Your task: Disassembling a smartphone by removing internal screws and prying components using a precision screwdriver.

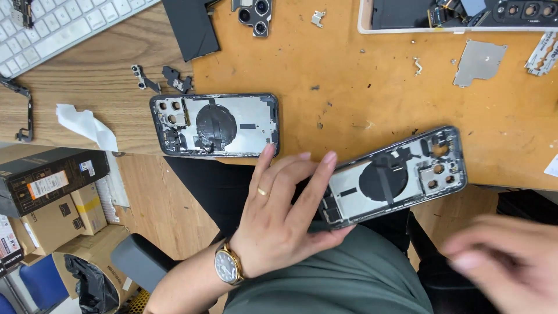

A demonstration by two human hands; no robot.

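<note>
Orange bench (372, 87) carries one shell (215, 125); left hand (279, 215) pinches a second shell (395, 177) by its end. Right hand (511, 261) blurred, fingers unclear. Steady it with both hands.

A single head-worn camera looks steeply down from close above the table (360, 87) edge, facing the person's lap and both hands. The keyboard (64, 26) lies at the frame's top left, boxes on the floor at lower left.
</note>
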